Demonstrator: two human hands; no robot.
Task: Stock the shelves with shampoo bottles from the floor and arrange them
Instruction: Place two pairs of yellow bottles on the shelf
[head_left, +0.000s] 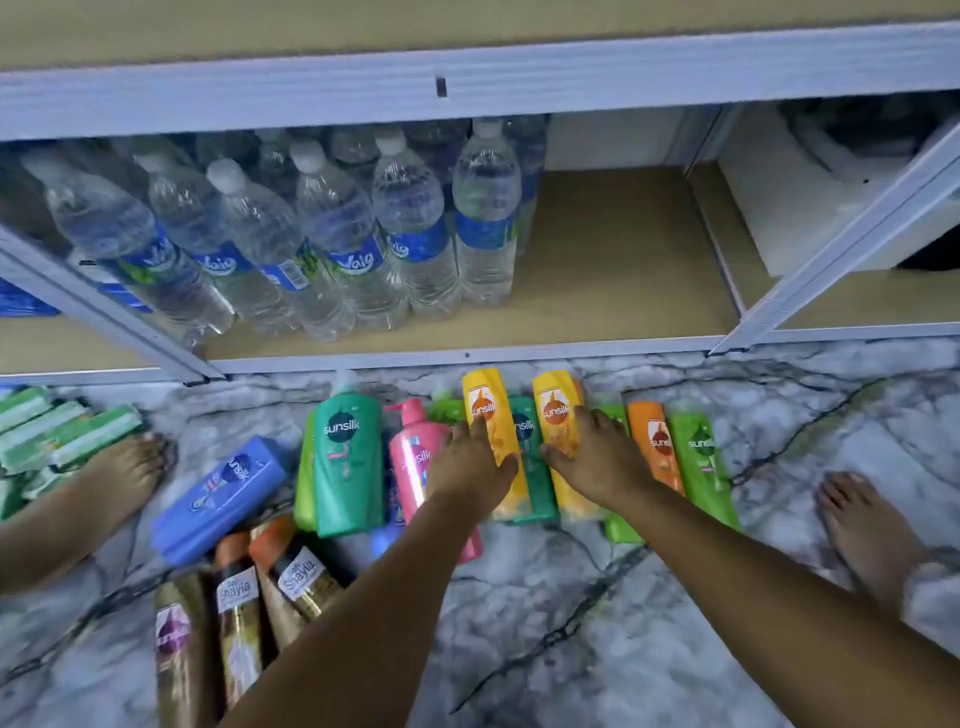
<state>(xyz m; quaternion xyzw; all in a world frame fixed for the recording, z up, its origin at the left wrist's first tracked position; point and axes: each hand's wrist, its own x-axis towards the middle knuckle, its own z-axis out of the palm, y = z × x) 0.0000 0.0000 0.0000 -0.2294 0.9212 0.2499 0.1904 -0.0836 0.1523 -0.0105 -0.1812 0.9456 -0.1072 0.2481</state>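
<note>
Both forearms fill the near frame, reaching down to the row of shampoo bottles lying on the floor. Your left hand (475, 457) lies spread, fingers on the left yellow bottle (491, 415); your right hand (592, 457) lies spread on the right yellow bottle (558, 421). Neither grip looks closed yet.

Risks, as judged from here:
- Bottles lie packed side by side and overlapping. Lifting the yellow pair may drag the teal bottle (527, 447) between them.
- Smooth plastic, flat hands: a weak pinch could let one slip.
- Pink pump bottle (415, 457) sits just beside your left wrist; a sweep could knock it.
- Bare feet stand near the pile; a dropped bottle lands close.

Surface: glossy marbled floor (675, 597), likely slippery. Bottom shelf (613, 270) has bare board to the right of the water bottles (363, 234); crowding them could topple one.
</note>
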